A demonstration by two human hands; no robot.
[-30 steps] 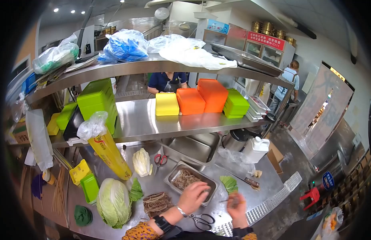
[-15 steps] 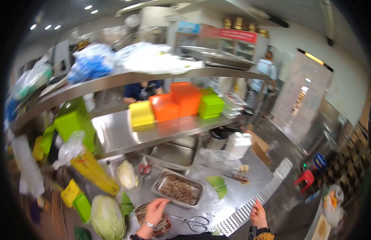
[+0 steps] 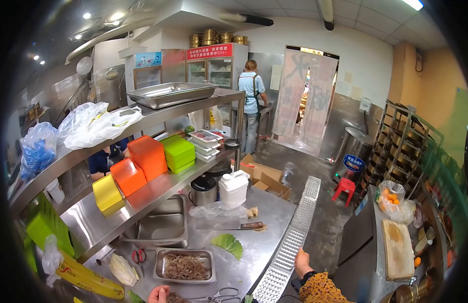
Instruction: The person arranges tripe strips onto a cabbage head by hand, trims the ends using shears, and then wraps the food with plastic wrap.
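At the bottom edge my left hand [image 3: 158, 294] is partly cut off, its fingers curled together beside brown strands; anything inside is hidden. My right hand [image 3: 302, 262] is closed at the edge of a long perforated metal strip [image 3: 290, 242]; whether it grips the strip or something small is unclear. A steel tray [image 3: 212, 268] holds shredded brown food [image 3: 183, 266]. Grey-handled scissors [image 3: 225, 293] lie between my hands. Behind are a green leaf [image 3: 227, 245], a wooden-handled knife [image 3: 251, 226], red-handled scissors [image 3: 138, 256] and a pale cabbage piece [image 3: 124, 270].
A steel shelf [image 3: 158, 194] crosses the left, bearing orange, yellow and green containers. A white jug [image 3: 233, 189] stands behind the knife. One person [image 3: 251, 96] stands near the fridges; another [image 3: 105, 159] is partly hidden behind the shelf. A side counter with a cutting board [image 3: 397, 248] is at right.
The view has swung right, so the worktop and shelf appear farther left. My left hand now shows lower, mostly out of frame, and my right hand appears farther left, beside the metal strip.
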